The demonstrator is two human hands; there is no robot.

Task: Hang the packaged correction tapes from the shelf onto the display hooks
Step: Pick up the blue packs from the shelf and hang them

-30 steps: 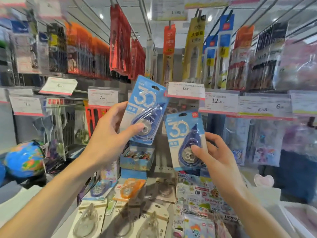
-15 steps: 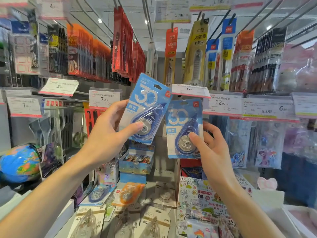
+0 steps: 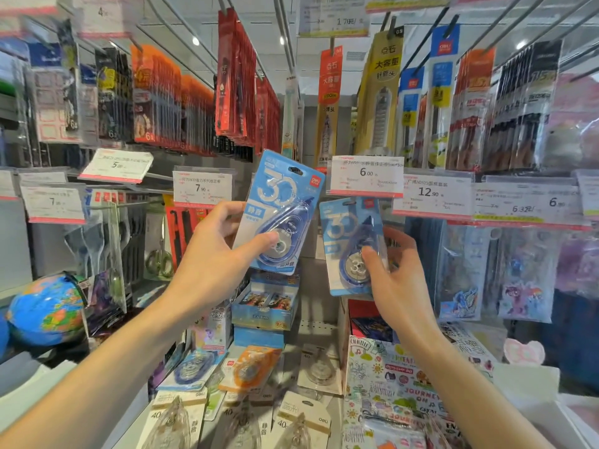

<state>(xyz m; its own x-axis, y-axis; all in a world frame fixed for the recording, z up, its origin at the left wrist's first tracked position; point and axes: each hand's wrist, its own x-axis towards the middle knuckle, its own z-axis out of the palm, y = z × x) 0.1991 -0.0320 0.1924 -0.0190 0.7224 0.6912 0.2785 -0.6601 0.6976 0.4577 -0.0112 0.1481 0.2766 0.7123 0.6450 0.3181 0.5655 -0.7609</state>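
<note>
A blue carded correction tape pack is pinched in the left hand; a second blue carded pack is gripped by the right hand beneath the white 6.00 price tag. The hook could be missed, since its tip is hidden.

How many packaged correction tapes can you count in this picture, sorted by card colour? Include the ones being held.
Blue: 3 (left-hand pack, right-hand pack, shelf pack)
Orange: 1 (orange pack)
Cream: 4 that show plainly (cream packs)
Total: 8
</note>
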